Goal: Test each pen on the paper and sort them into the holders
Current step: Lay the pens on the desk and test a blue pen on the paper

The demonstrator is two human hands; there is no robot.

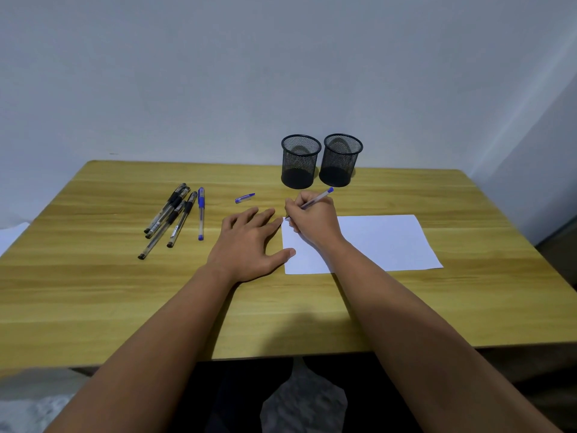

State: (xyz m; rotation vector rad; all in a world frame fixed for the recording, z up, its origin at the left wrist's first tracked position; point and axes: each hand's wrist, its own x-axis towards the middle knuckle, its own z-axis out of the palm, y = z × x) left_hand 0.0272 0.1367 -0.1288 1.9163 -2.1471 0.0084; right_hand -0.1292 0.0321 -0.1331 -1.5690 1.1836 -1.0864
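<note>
- Your right hand (313, 221) fingers curl round a thin clear pen (315, 200) with a blue end, tip on the white paper's (387, 242) corner.
- Your left hand (249, 245) lies flat, fingers straight, thumb on the paper.
- Its blue cap (245, 198) lies just past your left fingers.
- Two black mesh holders (321, 160) stand on the desk (125, 292) beyond your right fingers.

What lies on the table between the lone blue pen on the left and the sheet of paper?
In the head view: the loose blue pen cap farther back, and the left hand flat, thumb on the paper.
</note>
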